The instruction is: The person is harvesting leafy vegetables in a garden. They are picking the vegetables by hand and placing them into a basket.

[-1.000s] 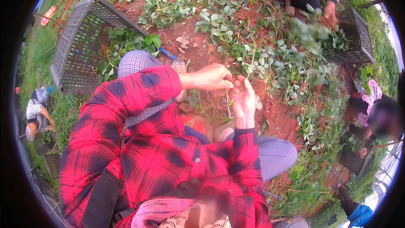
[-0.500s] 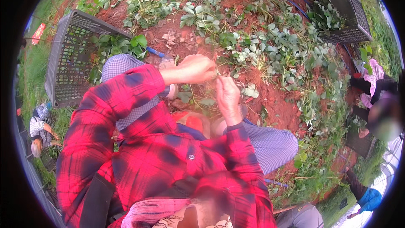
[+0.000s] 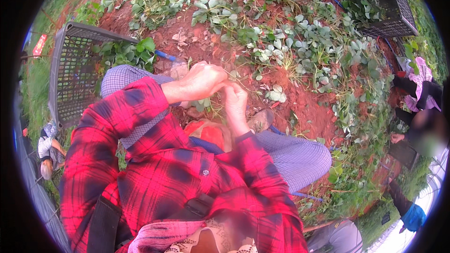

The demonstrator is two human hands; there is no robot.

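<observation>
My left hand (image 3: 205, 81) is closed over my lap, knuckles up, with its fingertips drawn in. Close against it on the right, my right hand (image 3: 235, 102) is pinched too, and the two hands touch at the fingers. Thin plant stems (image 3: 216, 107) with a few leaves hang below the hands, and what the fingers grip looks like part of these. The fingertips hide most of it. Under the hands lies an orange-red and tan bundle (image 3: 206, 131) between my legs.
A dark plastic crate (image 3: 75, 72) with leafy plants (image 3: 124, 54) inside stands at my left. Uprooted green plants (image 3: 300, 42) cover red soil ahead. Another crate (image 3: 391, 7) sits at the far right. Co-workers crouch at the right (image 3: 424, 89) and left (image 3: 50, 147). A blue hose (image 3: 165, 56) runs near my knee.
Both hands have shifted a little to the left and come together until they touch; before, a small gap lay between them. The view has tilted slightly.
</observation>
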